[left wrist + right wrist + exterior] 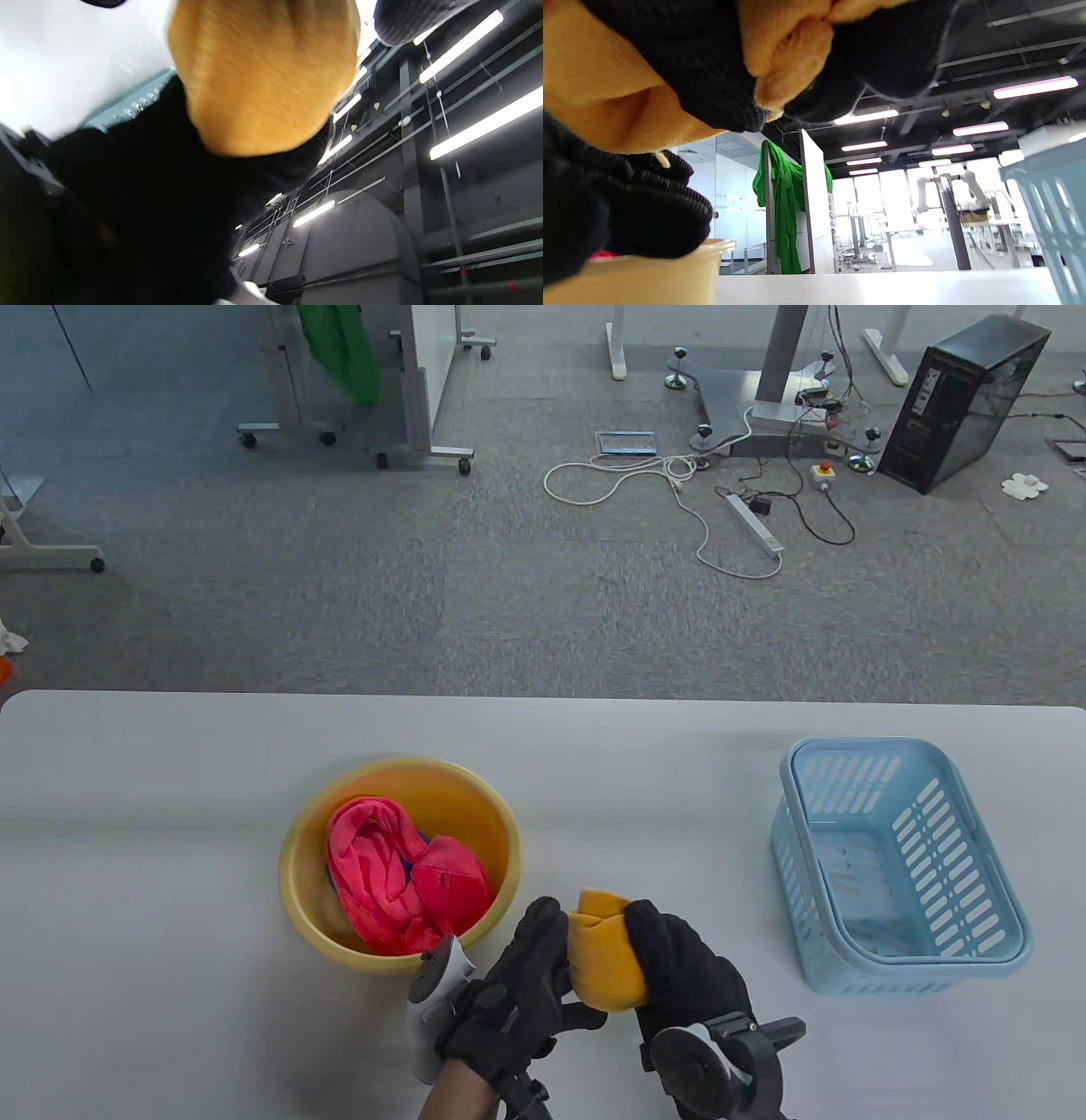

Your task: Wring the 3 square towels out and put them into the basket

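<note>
From my seat, the desk (170, 780) lies bare across the whole left third of the frame and along its far edge. The yellow basin (310, 840) sits left of centre, stuffed with a pink towel (390, 865), so it blocks the lower-middle lane on that side. My left hand (517, 984) and right hand (679, 967) hang just right of the basin, close to the bottom edge. Between them and the blue basket (984, 848) at the right I see an open strip of desk. The basket's mouth faces up with nothing over it; its walls stand as the only barrier there.
</note>
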`<act>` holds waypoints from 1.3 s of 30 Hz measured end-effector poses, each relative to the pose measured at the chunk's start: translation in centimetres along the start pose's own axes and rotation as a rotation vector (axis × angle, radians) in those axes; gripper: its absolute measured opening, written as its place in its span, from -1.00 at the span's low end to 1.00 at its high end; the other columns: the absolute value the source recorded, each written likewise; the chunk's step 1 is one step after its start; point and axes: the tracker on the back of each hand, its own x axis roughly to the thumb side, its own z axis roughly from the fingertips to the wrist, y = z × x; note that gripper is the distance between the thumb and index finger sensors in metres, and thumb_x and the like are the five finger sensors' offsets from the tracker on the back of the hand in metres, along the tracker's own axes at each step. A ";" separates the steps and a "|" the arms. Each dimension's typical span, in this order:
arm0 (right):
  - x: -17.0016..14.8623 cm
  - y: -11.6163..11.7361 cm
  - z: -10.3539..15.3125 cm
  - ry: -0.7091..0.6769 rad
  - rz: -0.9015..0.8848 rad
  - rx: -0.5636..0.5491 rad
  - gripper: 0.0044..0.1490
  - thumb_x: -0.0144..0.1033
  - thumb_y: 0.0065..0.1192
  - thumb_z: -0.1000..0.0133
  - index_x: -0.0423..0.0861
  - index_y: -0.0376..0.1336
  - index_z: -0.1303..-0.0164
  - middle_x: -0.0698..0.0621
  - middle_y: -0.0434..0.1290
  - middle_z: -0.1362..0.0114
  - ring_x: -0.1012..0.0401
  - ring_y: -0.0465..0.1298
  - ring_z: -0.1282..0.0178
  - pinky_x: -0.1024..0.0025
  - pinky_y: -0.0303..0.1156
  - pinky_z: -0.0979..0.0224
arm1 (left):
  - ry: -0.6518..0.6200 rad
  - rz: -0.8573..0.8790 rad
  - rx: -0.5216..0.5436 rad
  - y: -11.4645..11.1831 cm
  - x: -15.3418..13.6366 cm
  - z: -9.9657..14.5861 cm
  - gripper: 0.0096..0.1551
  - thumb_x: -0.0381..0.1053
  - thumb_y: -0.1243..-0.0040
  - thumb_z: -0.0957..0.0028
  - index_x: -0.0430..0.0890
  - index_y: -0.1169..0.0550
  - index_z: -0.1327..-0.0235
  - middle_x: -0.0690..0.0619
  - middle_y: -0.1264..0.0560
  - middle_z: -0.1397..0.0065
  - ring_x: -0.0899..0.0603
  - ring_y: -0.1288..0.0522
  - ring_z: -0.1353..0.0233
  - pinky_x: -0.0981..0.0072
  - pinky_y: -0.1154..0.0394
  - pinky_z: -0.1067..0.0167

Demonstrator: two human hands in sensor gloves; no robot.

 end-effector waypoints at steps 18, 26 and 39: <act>2.6 1.0 0.8 -0.138 -0.048 -0.020 0.11 -0.32 0.69 -0.02 0.18 -0.03 -0.59 -0.19 0.35 -0.41 0.05 0.61 -0.02 0.14 0.58 -0.19 | -0.110 0.049 0.200 0.9 -0.3 -0.2 -0.33 0.21 -0.30 -0.30 0.03 -0.31 -0.56 -0.10 -0.25 -0.60 -0.35 -0.18 -0.59 -0.41 -0.23 -0.39; 1.2 1.8 0.3 -0.022 -0.230 0.118 0.20 -0.19 0.72 0.02 0.04 -0.05 -0.65 -0.20 0.44 -0.30 0.13 0.65 0.18 0.26 0.64 0.01 | -0.172 -0.076 0.291 0.5 0.0 -0.1 -0.52 0.04 -0.17 -0.33 0.02 -0.38 -0.48 -0.08 -0.32 -0.52 -0.34 -0.22 -0.54 -0.39 -0.17 -0.44; -0.8 2.9 -0.4 0.155 -0.606 0.302 0.20 -0.18 0.78 0.08 -0.19 0.05 -0.61 -0.22 0.54 -0.15 0.16 0.68 0.32 0.28 0.68 0.14 | -0.376 -0.381 0.362 -1.1 1.5 0.4 -0.55 -0.09 -0.10 -0.28 0.00 -0.41 -0.44 -0.05 -0.39 -0.43 -0.34 -0.31 -0.49 -0.43 -0.14 -0.43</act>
